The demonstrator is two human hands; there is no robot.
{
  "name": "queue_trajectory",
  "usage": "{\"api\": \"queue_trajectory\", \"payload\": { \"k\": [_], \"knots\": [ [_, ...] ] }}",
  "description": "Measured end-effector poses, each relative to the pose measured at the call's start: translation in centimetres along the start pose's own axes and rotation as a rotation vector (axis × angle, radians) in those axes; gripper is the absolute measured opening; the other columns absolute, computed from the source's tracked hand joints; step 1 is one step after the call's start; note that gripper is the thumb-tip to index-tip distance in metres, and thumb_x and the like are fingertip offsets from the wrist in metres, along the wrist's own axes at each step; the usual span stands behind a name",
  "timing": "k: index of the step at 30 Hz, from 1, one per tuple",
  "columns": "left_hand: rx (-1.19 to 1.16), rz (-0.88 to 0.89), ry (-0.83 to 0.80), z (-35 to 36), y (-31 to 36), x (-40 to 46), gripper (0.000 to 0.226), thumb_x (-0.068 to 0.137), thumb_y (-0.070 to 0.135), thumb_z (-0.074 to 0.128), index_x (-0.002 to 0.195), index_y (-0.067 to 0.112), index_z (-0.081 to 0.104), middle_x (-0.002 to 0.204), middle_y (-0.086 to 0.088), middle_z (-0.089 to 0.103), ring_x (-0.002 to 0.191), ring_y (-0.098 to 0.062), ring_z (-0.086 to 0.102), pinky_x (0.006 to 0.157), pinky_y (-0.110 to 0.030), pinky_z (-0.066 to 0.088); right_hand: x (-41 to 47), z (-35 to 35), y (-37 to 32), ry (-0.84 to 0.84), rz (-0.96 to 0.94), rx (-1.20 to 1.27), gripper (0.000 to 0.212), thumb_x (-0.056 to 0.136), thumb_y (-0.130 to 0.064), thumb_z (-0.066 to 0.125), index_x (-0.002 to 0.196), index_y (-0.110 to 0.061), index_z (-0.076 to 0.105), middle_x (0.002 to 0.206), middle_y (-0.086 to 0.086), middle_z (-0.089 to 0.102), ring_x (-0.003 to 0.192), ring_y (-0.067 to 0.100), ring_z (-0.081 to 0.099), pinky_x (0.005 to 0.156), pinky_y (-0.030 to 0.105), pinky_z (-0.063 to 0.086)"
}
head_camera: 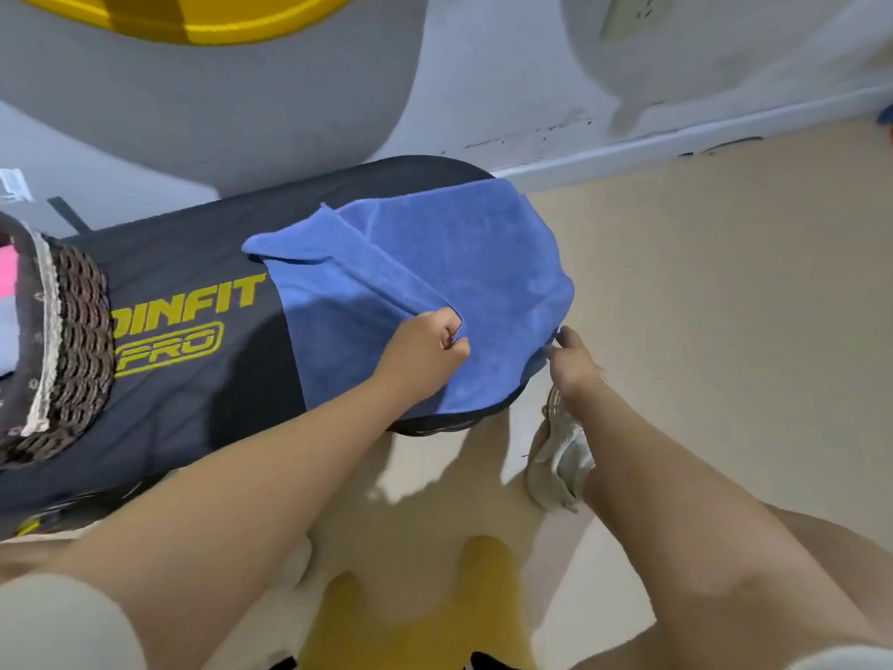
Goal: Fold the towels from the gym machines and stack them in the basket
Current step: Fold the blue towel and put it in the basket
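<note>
your left hand (427, 338) pinches the blue towel's (483, 263) folded hem while your right hand (572, 362) grips its corner at the black bench pad's (193, 379) end, mid-fold; next, i'd judge, align the edges, with the wicker basket (72, 350) waiting at the pad's far-left edge.

Black padded bench (193, 403) with yellow lettering carries blue towel (435, 282) and woven basket (72, 350).

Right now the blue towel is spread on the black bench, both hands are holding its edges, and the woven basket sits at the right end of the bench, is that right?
Not quite. The head view shows the woven basket at the left end of the black bench, not the right. The rest holds: the blue towel lies on the bench, with the left hand and right hand holding its edges.
</note>
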State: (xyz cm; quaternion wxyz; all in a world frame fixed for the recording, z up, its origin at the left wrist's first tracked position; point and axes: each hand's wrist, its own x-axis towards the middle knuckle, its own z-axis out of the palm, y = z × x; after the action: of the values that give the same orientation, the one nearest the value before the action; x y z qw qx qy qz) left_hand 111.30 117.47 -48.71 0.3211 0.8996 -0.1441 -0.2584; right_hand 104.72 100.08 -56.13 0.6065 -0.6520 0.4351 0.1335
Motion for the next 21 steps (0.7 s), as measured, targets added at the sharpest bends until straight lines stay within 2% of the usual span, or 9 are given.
{"api": "queue_trajectory", "payload": {
  "k": [3,6,7,9,10,13,15,17,21],
  "knots": [
    [0.049,0.003,-0.075,1.2,-0.2,0.3,0.028,0.086,0.014,0.051,0.065,0.014,0.033,0.061,0.003,0.036,0.057,-0.014,0.032,0.057,-0.026,0.030,1.5,-0.3,1.0,-0.062,0.005,0.087,0.051,0.091,0.003,0.035,0.140,-0.012,0.032,0.124,0.003,0.051,0.106,0.018,0.050,0.075,0.015,0.044],
    [0.060,-0.020,-0.104,2.4,-0.2,0.9,0.025,0.085,0.013,0.052,0.066,0.011,0.036,0.062,0.002,0.037,0.059,-0.013,0.033,0.059,-0.026,0.033,2.8,-0.6,2.1,-0.065,0.011,0.045,0.055,0.092,-0.004,0.044,0.142,-0.012,0.026,0.123,-0.003,0.045,0.106,0.016,0.047,0.084,0.025,0.041],
    [0.065,-0.029,-0.111,2.8,-0.2,1.1,0.023,0.085,0.013,0.052,0.067,0.010,0.037,0.063,0.001,0.037,0.060,-0.013,0.034,0.059,-0.026,0.033,3.2,-0.7,2.5,-0.064,0.034,0.029,0.050,0.090,-0.006,0.047,0.138,-0.010,0.033,0.119,-0.002,0.048,0.103,0.018,0.049,0.083,0.028,0.041],
    [0.079,-0.047,-0.121,3.2,0.0,1.5,0.024,0.085,0.013,0.051,0.067,0.011,0.036,0.063,0.002,0.037,0.060,-0.013,0.033,0.057,-0.023,0.031,3.8,-0.7,3.2,-0.049,0.059,-0.036,0.019,0.087,-0.008,0.048,0.106,-0.007,0.052,0.103,0.007,0.058,0.089,0.025,0.054,0.071,0.031,0.042],
    [0.083,-0.054,-0.125,3.3,0.1,1.7,0.025,0.086,0.013,0.050,0.066,0.011,0.035,0.062,0.003,0.036,0.059,-0.012,0.032,0.055,-0.021,0.029,3.9,-0.7,3.4,-0.038,0.065,-0.088,0.004,0.088,-0.011,0.048,0.089,-0.009,0.052,0.097,0.011,0.061,0.085,0.029,0.055,0.068,0.034,0.043],
    [0.074,-0.073,-0.142,3.1,0.2,1.8,0.029,0.087,0.014,0.050,0.064,0.013,0.033,0.059,0.004,0.035,0.056,-0.010,0.031,0.054,-0.019,0.028,3.8,-1.1,3.5,0.019,0.094,-0.240,0.025,0.090,-0.026,0.051,0.068,-0.018,0.042,0.080,0.009,0.058,0.079,0.032,0.052,0.076,0.045,0.050],
    [0.040,-0.081,-0.145,2.8,0.2,1.7,0.026,0.088,0.014,0.049,0.066,0.012,0.035,0.059,0.002,0.036,0.056,-0.011,0.030,0.053,-0.022,0.029,2.9,-1.1,2.7,0.100,0.052,-0.243,0.030,0.089,-0.028,0.052,0.065,-0.017,0.038,0.070,0.005,0.051,0.076,0.029,0.049,0.070,0.040,0.045],
    [0.021,-0.071,-0.126,2.3,0.3,1.3,0.025,0.089,0.015,0.048,0.068,0.012,0.035,0.060,0.000,0.036,0.056,-0.012,0.030,0.053,-0.022,0.029,1.7,-0.8,1.4,0.135,-0.037,-0.130,0.028,0.087,-0.027,0.051,0.065,-0.015,0.038,0.067,0.003,0.049,0.071,0.028,0.048,0.066,0.041,0.043],
    [0.011,-0.017,-0.070,0.7,0.6,0.1,0.025,0.092,0.014,0.048,0.071,0.013,0.036,0.058,0.001,0.037,0.055,-0.013,0.032,0.057,-0.026,0.030,-1.9,0.5,-1.9,0.069,-0.308,-0.244,0.016,0.088,-0.018,0.051,0.075,-0.009,0.047,0.067,-0.003,0.049,0.067,0.019,0.046,0.062,0.030,0.040]
  ]
}}
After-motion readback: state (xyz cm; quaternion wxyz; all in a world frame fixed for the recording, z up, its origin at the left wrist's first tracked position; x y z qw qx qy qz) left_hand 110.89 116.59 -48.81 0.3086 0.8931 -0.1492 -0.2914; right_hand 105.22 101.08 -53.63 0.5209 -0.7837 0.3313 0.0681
